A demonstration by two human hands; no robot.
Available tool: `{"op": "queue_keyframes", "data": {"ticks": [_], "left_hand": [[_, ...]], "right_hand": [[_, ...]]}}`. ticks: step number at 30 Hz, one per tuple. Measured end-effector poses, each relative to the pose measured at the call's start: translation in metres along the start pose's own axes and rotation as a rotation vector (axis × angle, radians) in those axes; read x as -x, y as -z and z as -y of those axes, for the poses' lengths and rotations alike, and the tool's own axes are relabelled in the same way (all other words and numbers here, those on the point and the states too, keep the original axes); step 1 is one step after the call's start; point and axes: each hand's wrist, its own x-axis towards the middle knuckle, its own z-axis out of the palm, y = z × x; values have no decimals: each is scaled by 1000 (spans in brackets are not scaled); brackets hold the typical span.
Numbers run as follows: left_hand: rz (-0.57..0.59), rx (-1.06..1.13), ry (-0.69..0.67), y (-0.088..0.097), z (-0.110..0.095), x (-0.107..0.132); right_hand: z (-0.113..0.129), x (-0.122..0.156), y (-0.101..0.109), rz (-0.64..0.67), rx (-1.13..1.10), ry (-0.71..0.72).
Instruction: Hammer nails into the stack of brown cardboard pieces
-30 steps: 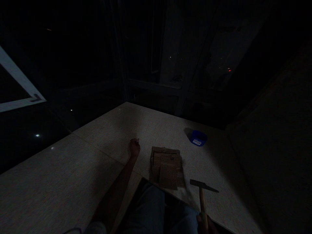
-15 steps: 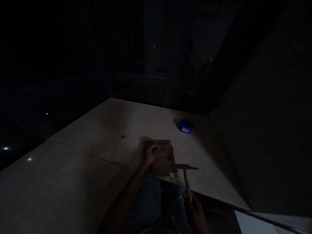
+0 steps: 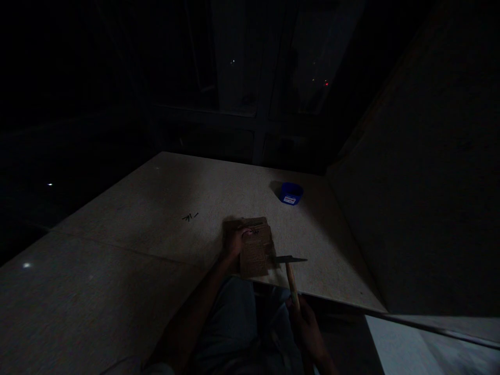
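My left hand (image 3: 235,241) lies at the left side of a stack of brown cardboard (image 3: 254,260) near the table's front edge. Its fingers look pressed together over the cardboard; what is between them is too dark to make out. Small dark nails (image 3: 255,231) show on the cardboard just right of the fingertips. My right hand (image 3: 304,324) is closed around the wooden handle of a hammer (image 3: 291,278). The narrow metal head hangs level beside the cardboard's right edge.
Several loose dark nails (image 3: 190,216) lie on the pale table (image 3: 148,208) to the left. A blue tub (image 3: 291,194) with a white label stands at the back right. A wall (image 3: 422,219) borders the table's right side. The surroundings are very dark.
My left hand has drawn slightly back, and its fingers sit lower against the cardboard. My right hand still holds the hammer in nearly the same place. The whole view has shifted a little.
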Motion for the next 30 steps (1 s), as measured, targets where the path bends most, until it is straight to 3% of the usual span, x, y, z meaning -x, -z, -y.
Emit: {"op": "queue_keyframes", "data": {"ticks": [8,22,30], "left_hand": [[-40,-71,-109,-3,0,1],[-39,-169,-183,-6,1,4],[-73,-258,-211,-11,9,8]], "right_hand": [[11,-5,-3,40,32,-5],[52,-40,-22,193,105,134],[48,-46,-29,238,142,104]]}}
